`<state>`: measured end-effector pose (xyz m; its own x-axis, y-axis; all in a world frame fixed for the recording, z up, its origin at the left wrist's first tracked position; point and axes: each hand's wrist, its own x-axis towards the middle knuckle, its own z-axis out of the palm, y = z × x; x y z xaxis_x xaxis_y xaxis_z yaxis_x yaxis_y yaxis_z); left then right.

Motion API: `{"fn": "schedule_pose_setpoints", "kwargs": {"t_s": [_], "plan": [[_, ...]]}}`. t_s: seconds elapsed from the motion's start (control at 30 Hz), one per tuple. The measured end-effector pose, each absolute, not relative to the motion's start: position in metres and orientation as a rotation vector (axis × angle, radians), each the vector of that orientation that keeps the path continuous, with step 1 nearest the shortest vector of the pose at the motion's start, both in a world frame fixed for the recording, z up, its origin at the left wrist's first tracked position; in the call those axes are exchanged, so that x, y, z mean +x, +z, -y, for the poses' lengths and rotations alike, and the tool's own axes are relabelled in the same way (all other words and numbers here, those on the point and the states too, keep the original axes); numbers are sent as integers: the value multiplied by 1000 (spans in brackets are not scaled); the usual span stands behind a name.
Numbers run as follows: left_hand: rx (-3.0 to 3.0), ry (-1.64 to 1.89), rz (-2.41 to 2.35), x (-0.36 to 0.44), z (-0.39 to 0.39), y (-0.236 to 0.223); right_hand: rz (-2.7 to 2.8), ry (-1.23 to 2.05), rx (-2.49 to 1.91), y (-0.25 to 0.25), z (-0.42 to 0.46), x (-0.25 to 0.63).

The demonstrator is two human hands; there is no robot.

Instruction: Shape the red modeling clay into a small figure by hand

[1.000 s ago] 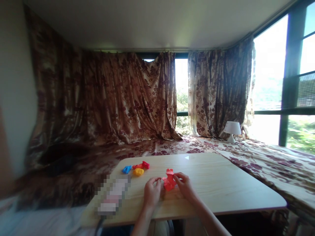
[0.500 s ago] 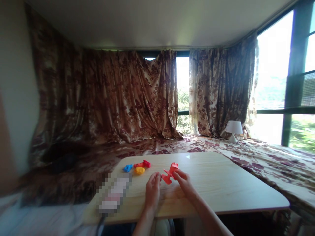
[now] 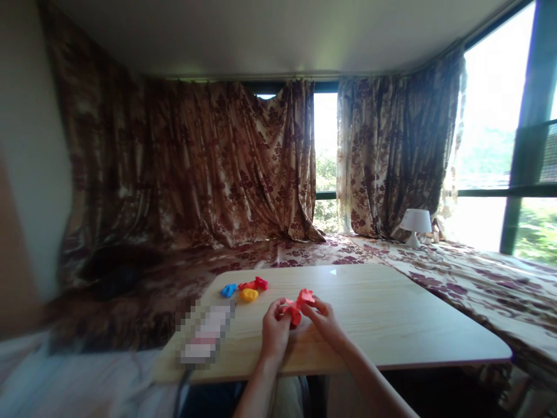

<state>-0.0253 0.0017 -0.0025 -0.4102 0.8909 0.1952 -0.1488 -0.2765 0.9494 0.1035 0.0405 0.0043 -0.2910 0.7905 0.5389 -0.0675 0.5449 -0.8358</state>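
Observation:
A crumpled coral-red piece of paper (image 3: 294,316) is held just above the near middle of the wooden table (image 3: 383,325). My left hand (image 3: 275,334) pinches its left side between thumb and fingers. On the right side, my right hand (image 3: 327,326) grips it too, thumb and fingers closed. The paper has uneven, folded edges that stick up between both hands. Farther left lie small crumpled pieces: a blue one (image 3: 228,290), a yellow one (image 3: 249,295) and a red one (image 3: 260,283).
A pixelated flat object (image 3: 206,335) with a dark cord lies along the table's left edge. Beyond the table, a white lamp (image 3: 416,222) stands on the flowered cloth (image 3: 439,273) near the windows. Patterned curtains (image 3: 243,168) hang behind.
My left hand has moved right and up, and now grips the paper's left side more fully. The paper has been turned and bunched between both hands. The view has tilted slightly.

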Motion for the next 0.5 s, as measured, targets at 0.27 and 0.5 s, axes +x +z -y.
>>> {"fn": "schedule_pose_setpoints", "kwargs": {"t_s": [0.27, 0.5], "plan": [[968, 1767, -1122, -30, 8, 2, 1641, 985, -670, 0, -44, 105], [1010, 1725, -1064, -29, 8, 2, 1599, 966, -674, 2, -43, 107]]}}
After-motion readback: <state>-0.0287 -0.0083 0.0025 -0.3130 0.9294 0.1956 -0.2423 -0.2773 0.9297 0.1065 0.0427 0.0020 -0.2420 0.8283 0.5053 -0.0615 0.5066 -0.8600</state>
